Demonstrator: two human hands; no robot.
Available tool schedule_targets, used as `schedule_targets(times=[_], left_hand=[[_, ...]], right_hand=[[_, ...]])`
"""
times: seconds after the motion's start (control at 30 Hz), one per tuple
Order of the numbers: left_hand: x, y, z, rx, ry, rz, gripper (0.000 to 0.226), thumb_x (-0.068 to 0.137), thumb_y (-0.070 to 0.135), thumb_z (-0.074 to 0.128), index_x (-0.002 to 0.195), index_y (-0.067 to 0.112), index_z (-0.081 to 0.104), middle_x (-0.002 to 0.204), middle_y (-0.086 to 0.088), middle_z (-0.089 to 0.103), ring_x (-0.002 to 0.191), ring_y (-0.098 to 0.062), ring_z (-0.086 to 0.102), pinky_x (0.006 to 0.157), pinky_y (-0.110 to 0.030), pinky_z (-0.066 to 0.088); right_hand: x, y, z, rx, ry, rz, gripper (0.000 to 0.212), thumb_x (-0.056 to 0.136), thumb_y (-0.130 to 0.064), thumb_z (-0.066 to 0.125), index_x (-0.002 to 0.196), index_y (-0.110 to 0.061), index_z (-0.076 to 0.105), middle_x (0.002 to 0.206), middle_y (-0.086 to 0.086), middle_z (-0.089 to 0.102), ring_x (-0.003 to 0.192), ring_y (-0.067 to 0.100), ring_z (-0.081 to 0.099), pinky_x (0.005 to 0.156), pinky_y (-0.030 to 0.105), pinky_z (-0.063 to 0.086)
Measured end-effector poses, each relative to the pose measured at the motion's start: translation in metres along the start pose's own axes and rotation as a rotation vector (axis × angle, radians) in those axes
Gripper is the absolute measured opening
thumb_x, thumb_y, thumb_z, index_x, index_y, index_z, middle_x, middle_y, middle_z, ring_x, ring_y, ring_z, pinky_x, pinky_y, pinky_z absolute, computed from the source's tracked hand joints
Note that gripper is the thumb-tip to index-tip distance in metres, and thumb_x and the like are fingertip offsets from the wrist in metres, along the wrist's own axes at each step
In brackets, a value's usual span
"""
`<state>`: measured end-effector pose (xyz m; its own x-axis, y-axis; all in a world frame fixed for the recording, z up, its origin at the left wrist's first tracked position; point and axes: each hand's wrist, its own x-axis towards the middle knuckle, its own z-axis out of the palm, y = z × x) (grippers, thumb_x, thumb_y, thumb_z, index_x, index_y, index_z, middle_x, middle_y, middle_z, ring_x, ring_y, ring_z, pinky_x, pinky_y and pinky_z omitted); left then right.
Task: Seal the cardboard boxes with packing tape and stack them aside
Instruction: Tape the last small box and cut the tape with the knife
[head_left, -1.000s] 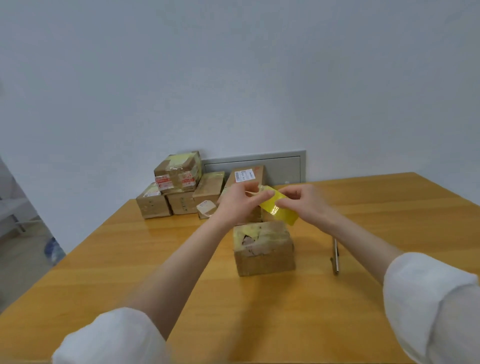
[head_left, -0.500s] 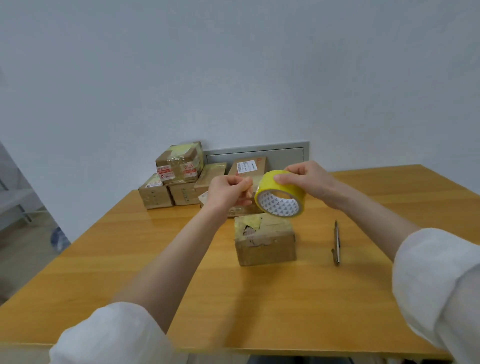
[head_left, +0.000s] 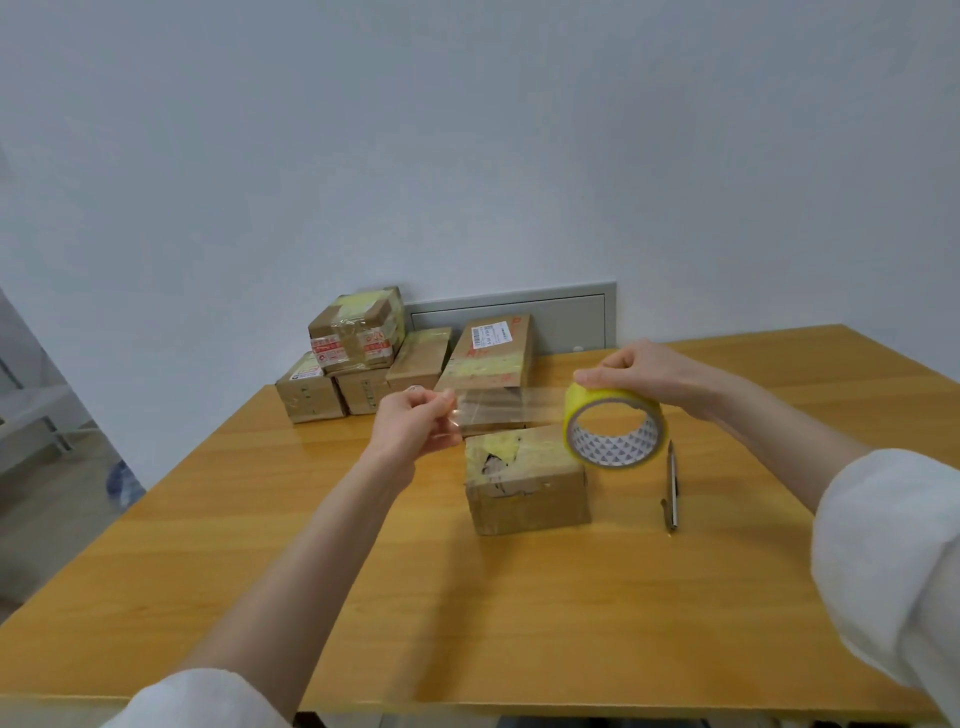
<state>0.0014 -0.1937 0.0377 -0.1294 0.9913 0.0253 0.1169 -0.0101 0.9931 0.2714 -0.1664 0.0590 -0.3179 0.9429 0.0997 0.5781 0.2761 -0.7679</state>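
Right hand (head_left: 641, 373) grips the tape roll (head_left: 615, 428) above the box (head_left: 527, 478); left hand (head_left: 415, 426) pinches the clear strip's (head_left: 506, 408) free end, stretched taut between both hands.

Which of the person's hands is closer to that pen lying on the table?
Right. The right hand holds the tape roll just above and left of the pen; the left hand pinches the tape end beyond the box.

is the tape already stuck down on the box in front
No, the pulled strip of tape hangs in the air between the left hand and the roll, above the box.
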Motion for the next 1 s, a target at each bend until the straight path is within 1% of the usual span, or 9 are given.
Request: schedule_targets(times=[0.13, 0.2, 0.3, 0.37, 0.47, 0.6, 0.73, 0.9, 1.0], left_hand=[[0.000, -0.012, -0.009, -0.025, 0.030, -0.041, 0.014, 0.091, 0.016, 0.064, 0.086, 0.002, 0.064, 0.060, -0.001, 0.057, 0.052, -0.008, 0.058, 0.052, -0.021, 0.054], [-0.002, -0.019, -0.011, -0.003, 0.020, -0.064, 0.015, 0.091, 0.016, 0.064, 0.086, 0.002, 0.064, 0.063, -0.003, 0.057, 0.053, -0.008, 0.058, 0.053, -0.022, 0.054], [-0.006, -0.036, -0.007, 0.053, 0.029, -0.089, 0.017, 0.093, 0.017, 0.061, 0.086, 0.002, 0.064, 0.071, -0.004, 0.059, 0.065, -0.012, 0.060, 0.058, -0.025, 0.056], [-0.008, -0.044, -0.001, 0.049, 0.056, -0.090, 0.019, 0.094, 0.017, 0.059, 0.086, 0.001, 0.062, 0.080, -0.007, 0.061, 0.076, -0.016, 0.061, 0.065, -0.028, 0.058], [-0.004, -0.043, 0.000, 0.022, 0.095, -0.119, 0.020, 0.097, 0.018, 0.055, 0.088, 0.001, 0.062, 0.090, -0.013, 0.065, 0.086, -0.023, 0.064, 0.072, -0.032, 0.059], [-0.001, -0.043, -0.006, 0.069, 0.089, -0.125, 0.022, 0.098, 0.018, 0.054, 0.083, 0.003, 0.061, 0.081, -0.008, 0.063, 0.077, -0.017, 0.063, 0.065, -0.031, 0.060], [0.000, -0.055, -0.009, 0.132, 0.084, -0.152, 0.025, 0.097, 0.017, 0.054, 0.076, 0.005, 0.060, 0.070, -0.006, 0.059, 0.066, -0.013, 0.059, 0.056, -0.027, 0.058], [0.004, -0.078, -0.005, 0.210, 0.127, -0.156, 0.022, 0.097, 0.016, 0.055, 0.077, 0.008, 0.057, 0.071, -0.006, 0.058, 0.066, -0.014, 0.058, 0.056, -0.028, 0.057], [0.015, -0.077, -0.016, 0.220, 0.195, -0.134, 0.017, 0.097, 0.015, 0.054, 0.082, 0.007, 0.058, 0.072, -0.007, 0.058, 0.066, -0.014, 0.058, 0.053, -0.027, 0.056]], right_hand=[[0.004, 0.011, -0.008, -0.180, 0.034, 0.021, 0.052, 0.076, -0.058, 0.068, 0.047, -0.021, 0.047, 0.041, -0.012, 0.038, 0.041, 0.007, 0.038, 0.053, 0.025, 0.032], [0.005, 0.017, -0.009, -0.284, 0.045, 0.050, 0.050, 0.075, -0.058, 0.069, 0.048, -0.020, 0.054, 0.041, -0.012, 0.047, 0.045, 0.007, 0.045, 0.050, 0.023, 0.035], [0.007, 0.028, -0.002, -0.379, 0.002, 0.099, 0.044, 0.075, -0.061, 0.067, 0.058, -0.020, 0.065, 0.054, -0.010, 0.059, 0.056, 0.011, 0.055, 0.053, 0.025, 0.040], [0.010, 0.032, 0.003, -0.397, -0.017, 0.126, 0.040, 0.076, -0.060, 0.068, 0.060, -0.023, 0.067, 0.058, -0.008, 0.060, 0.060, 0.011, 0.056, 0.055, 0.026, 0.040], [0.015, 0.034, 0.008, -0.352, -0.052, 0.153, 0.038, 0.077, -0.057, 0.069, 0.058, -0.024, 0.066, 0.053, -0.011, 0.056, 0.058, 0.010, 0.053, 0.055, 0.025, 0.038], [0.022, 0.032, 0.014, -0.331, -0.102, 0.190, 0.040, 0.077, -0.058, 0.068, 0.055, -0.026, 0.061, 0.042, -0.017, 0.050, 0.056, 0.007, 0.049, 0.052, 0.022, 0.036], [0.030, 0.035, 0.025, -0.424, -0.156, 0.225, 0.035, 0.078, -0.061, 0.065, 0.072, -0.027, 0.061, 0.070, -0.013, 0.058, 0.072, 0.008, 0.055, 0.062, 0.025, 0.042], [0.034, 0.037, 0.035, -0.440, -0.164, 0.274, 0.040, 0.079, -0.062, 0.064, 0.074, -0.023, 0.065, 0.076, -0.006, 0.062, 0.075, 0.012, 0.057, 0.065, 0.029, 0.047], [0.039, 0.037, 0.052, -0.391, -0.128, 0.275, 0.051, 0.079, -0.063, 0.062, 0.093, -0.014, 0.070, 0.092, 0.001, 0.068, 0.085, 0.018, 0.062, 0.079, 0.036, 0.055]])
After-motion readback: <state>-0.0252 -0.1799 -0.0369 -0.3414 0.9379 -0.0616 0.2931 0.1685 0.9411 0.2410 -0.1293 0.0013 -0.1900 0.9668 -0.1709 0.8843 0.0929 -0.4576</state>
